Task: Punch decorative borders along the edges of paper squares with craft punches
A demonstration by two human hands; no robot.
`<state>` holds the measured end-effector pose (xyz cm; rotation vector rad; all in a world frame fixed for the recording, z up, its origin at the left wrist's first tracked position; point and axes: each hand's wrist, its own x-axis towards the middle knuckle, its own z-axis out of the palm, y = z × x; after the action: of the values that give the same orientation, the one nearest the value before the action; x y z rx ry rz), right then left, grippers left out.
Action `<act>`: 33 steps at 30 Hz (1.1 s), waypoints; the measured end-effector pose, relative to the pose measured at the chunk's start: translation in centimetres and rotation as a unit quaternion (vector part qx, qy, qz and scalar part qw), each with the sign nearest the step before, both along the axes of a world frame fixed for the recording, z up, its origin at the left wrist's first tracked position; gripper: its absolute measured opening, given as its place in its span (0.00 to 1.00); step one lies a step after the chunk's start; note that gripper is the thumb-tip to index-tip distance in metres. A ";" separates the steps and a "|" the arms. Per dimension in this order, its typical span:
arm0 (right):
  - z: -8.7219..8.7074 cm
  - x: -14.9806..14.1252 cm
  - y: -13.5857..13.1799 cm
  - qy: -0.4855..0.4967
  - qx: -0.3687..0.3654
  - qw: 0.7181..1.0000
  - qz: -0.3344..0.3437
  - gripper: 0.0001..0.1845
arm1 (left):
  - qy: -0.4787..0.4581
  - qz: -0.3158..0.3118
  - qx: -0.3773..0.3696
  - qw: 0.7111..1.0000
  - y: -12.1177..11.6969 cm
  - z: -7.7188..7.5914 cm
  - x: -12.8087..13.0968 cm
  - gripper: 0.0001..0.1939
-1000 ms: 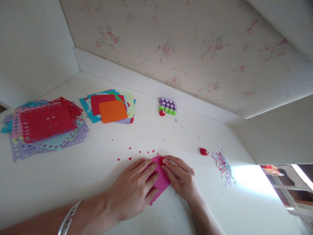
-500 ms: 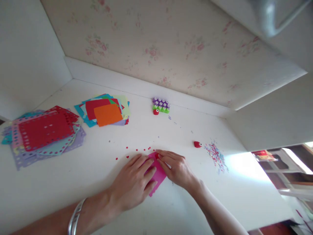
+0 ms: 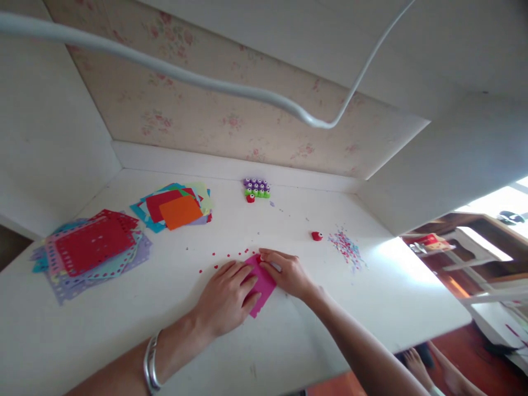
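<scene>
Leftmost on the worktop (image 3: 173, 286) I see perforated sheets (image 3: 93, 247), then a coloured paper stack (image 3: 180, 213). My left hand (image 3: 226, 297) lies flat, fingers spread, on the pink paper (image 3: 265, 283) mid-worktop; my right hand (image 3: 289, 273) grips a mostly hidden red punch (image 3: 259, 257) at its far edge. Further right: a second punch (image 3: 317, 236), then confetti (image 3: 347, 248).

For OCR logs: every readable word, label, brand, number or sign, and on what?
None readable.
Pink rectangular paper under the left hand: no lettering visible.
Small red plastic punch beside multicoloured paper confetti: any marks too small.
Red-and-yellow item, far right: any print too blurred.
</scene>
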<state>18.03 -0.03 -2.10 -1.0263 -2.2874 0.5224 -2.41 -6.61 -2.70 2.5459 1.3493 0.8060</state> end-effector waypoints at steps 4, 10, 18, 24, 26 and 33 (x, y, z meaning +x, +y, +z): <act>-0.6 0.3 -0.4 0.062 -0.005 0.994 -0.091 0.13 | 0.003 -0.001 0.001 1.000 0.1 -0.2 0.1 0.12; -0.6 1.4 -0.5 0.061 -0.008 0.996 -0.070 0.14 | 0.004 -0.001 0.007 1.000 0.2 -0.1 0.2 0.13; 0.0 1.5 -0.7 0.057 -0.029 0.998 -0.028 0.12 | -0.046 0.096 -0.051 0.993 1.6 -0.1 0.0 0.17; 0.7 0.8 -2.1 0.100 0.000 0.995 0.029 0.13 | -0.155 0.094 -0.158 0.971 2.4 0.2 -0.2 0.12; 0.5 0.5 -2.3 0.105 0.004 0.994 0.028 0.14 | -0.181 0.080 -0.187 0.962 2.4 0.6 -0.3 0.11; 0.1 0.0 -2.7 0.130 0.006 0.990 -0.052 0.12 | -0.193 0.091 -0.212 0.954 2.5 0.9 -0.3 0.11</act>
<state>18.06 -2.68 -2.01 -1.0016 -1.9949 0.5645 -2.68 -4.15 -1.79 1.8483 1.4455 0.8743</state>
